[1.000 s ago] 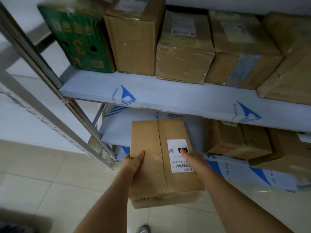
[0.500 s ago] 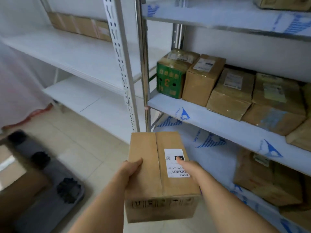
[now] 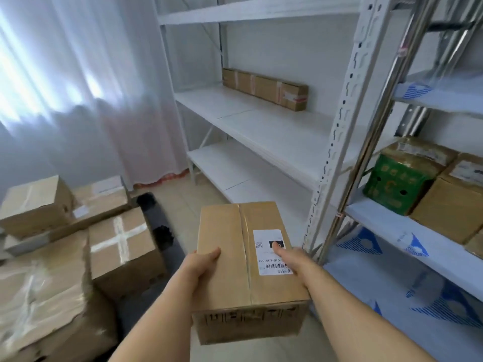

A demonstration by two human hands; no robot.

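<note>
atop box (image 3: 224, 231), white barcode label (image 3: 262, 259)

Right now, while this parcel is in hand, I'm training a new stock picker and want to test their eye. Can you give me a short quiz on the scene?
1. True or false: the box is held by both the left grip and the right grip.
2. Whose thumb lies on the white label? A: left grip. B: right grip.
3. Fill in: on the right-hand shelf, the carton nearest the upright post is ___ in colour.

Key: 1 true; 2 B; 3 green.
</note>
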